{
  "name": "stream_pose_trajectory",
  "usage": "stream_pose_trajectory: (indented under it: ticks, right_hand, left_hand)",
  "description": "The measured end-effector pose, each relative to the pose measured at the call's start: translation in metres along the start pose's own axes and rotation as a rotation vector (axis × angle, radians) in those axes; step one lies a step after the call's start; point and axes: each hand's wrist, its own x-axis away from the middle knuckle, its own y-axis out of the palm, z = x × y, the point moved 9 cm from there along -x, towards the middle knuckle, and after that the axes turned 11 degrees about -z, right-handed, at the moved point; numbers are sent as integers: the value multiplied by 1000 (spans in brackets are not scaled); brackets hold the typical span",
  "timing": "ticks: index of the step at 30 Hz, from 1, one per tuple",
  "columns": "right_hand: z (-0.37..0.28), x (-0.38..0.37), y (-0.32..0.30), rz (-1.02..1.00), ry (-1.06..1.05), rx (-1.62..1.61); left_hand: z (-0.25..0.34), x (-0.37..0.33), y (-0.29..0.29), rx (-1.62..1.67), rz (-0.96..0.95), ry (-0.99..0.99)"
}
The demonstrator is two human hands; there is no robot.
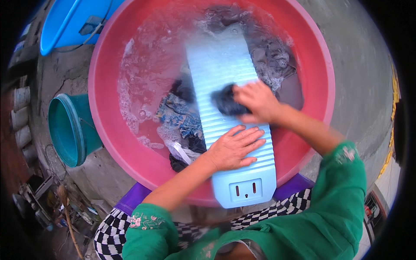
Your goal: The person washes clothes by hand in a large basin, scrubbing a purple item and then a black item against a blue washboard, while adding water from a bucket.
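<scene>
A light blue ridged washboard (223, 65) leans in a big red tub (104, 99), its near end over the rim and its far end in soapy water. My left hand (236, 148) lies flat on the ridges with fingers spread. Just above it, my right hand (255, 102) is closed on a bunched dark cloth (226, 100) and presses it against the board; both are smeared by motion. Wet blue patterned cloth (180, 115) lies left of the board, beside a white strip. Dark grey cloth (273, 60) floats to the right.
A teal bucket (69, 130) lies tipped on its side left of the tub. Farther back stands a blue basin (56, 26). Sticks and clutter (65, 208) lie at the lower left. Concrete floor (364, 65) runs along the right.
</scene>
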Motion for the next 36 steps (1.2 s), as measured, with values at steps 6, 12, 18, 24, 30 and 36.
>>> stream_pose_trajectory:
  ticks: [6,12,18,24,30,36]
  right_hand:
    - [121,-77,-17,74,598,223]
    - [-2,-14,-4,174,125,-197]
    - [68,-69,-8,202,268,159]
    - [96,-96,0,154,393,203]
    - [105,-130,-24,-77,508,-106]
    - [-21,-82,30,-118,-15,222]
  left_hand:
    - [10,-8,-8,-68,35,49]
    - [2,-2,-8,-65,33,2]
    - [9,-7,-5,-12,14,39]
    - [12,-8,-11,-23,32,57]
    - [7,-8,-8,-23,41,45]
    - [4,-2,-7,8,67,24]
